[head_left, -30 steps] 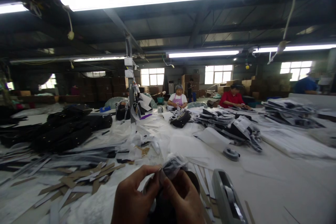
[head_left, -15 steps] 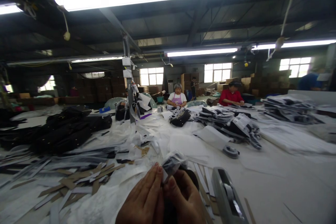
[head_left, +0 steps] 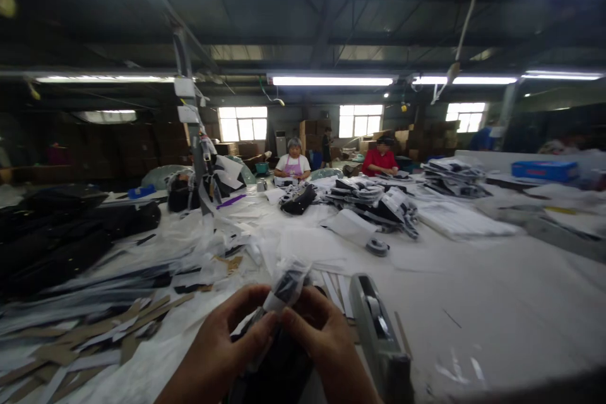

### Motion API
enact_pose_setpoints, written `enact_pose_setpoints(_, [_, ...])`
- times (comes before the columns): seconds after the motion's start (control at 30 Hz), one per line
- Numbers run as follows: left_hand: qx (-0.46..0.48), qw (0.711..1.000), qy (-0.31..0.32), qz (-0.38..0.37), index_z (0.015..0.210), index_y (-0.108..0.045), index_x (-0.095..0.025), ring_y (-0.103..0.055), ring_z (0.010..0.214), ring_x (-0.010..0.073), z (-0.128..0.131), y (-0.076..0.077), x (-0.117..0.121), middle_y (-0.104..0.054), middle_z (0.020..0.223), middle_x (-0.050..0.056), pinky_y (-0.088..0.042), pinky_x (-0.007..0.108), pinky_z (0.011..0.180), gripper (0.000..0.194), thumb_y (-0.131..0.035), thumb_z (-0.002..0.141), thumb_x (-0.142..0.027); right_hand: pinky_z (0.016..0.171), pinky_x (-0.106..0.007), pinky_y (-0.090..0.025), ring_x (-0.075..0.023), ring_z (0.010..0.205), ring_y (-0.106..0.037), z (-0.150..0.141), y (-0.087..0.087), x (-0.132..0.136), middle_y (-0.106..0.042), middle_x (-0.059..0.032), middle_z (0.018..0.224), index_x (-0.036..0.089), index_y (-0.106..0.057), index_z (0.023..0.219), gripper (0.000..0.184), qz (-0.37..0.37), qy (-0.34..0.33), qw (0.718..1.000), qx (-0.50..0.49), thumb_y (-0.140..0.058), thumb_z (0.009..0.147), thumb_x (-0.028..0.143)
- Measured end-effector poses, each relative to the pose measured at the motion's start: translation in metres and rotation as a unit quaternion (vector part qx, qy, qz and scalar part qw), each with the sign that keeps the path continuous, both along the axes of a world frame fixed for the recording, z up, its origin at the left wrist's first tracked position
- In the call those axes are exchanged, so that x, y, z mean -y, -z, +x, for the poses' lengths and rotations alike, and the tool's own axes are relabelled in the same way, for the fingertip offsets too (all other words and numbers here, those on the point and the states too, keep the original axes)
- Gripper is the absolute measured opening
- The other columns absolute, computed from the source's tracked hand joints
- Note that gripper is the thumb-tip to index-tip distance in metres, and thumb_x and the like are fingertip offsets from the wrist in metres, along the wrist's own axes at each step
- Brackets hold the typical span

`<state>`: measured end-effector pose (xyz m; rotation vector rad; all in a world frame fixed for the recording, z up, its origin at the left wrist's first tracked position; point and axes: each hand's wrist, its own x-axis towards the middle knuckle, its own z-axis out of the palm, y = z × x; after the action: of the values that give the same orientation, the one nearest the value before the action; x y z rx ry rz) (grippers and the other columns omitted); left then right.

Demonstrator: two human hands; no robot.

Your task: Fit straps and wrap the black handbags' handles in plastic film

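A dark strap-like piece wrapped in clear plastic (head_left: 288, 284), with a white band around it, stands up between both hands at the lower middle of the head view. My left hand (head_left: 237, 334) is closed on its left side, thumb pressed to the white band. From the right, my right hand (head_left: 322, 328) pinches it, the two thumb tips nearly meeting. Below the hands lies black material (head_left: 272, 369), partly covered by the wrists; its kind I cannot make out. A grey tape dispenser (head_left: 379, 328) stands just right of my right hand.
Brown and white card strips (head_left: 95, 334) litter the left side. Black bags (head_left: 71, 227) are heaped behind them. A metal post (head_left: 195, 158) rises at the left. Piled wrapped goods (head_left: 379, 199) lie ahead, with two seated people beyond. A blue box (head_left: 544, 170) sits far right.
The view has turned to the right, so the scene shifts left. My left hand has gone from flat, extended fingers to a thumb-and-finger grip on the wrapped piece. The white band now shows more clearly.
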<state>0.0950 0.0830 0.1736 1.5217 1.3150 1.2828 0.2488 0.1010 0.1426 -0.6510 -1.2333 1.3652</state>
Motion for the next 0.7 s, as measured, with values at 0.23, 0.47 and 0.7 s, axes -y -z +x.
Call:
enact_pose_setpoints(0.23, [0.054,0.994,-0.052,-0.085,0.103,-0.069,-0.021,-0.07,0.101,0.0299,0.002,0.004,0.0,-0.076,0.105,0.007,-0.059,0.024,0.069,0.052,-0.078,0.064,-0.055,0.099,-0.042,-0.044,-0.0292,0.111,-0.058,0.089,0.045,-0.014,-0.066,-0.0093,0.114,0.024,-0.076,0.098,0.027,0.076,0.305,0.917,0.248,-0.064,0.087,0.046])
enact_pose_setpoints(0.47, [0.034,0.994,-0.037,-0.1,0.106,-0.067,-0.021,-0.068,0.102,0.0281,-0.008,0.012,-0.004,-0.076,0.105,0.003,-0.056,0.023,0.072,0.05,-0.076,0.069,-0.053,0.111,-0.057,-0.026,-0.0444,0.124,-0.05,0.173,0.119,-0.017,-0.068,-0.0187,0.118,0.019,-0.078,0.063,0.038,-0.126,0.368,0.871,0.301,-0.075,0.066,0.056])
enact_pose_setpoints(0.7, [0.008,0.995,-0.025,-0.092,0.105,-0.064,-0.025,-0.068,0.104,0.0304,-0.016,0.017,-0.006,-0.074,0.108,0.004,-0.057,0.026,0.074,0.05,-0.072,0.07,-0.059,0.109,-0.045,-0.036,-0.0332,0.126,-0.054,0.159,0.106,-0.008,-0.065,-0.013,0.129,0.017,-0.08,0.089,0.044,-0.174,0.316,0.913,0.191,-0.074,0.071,0.057])
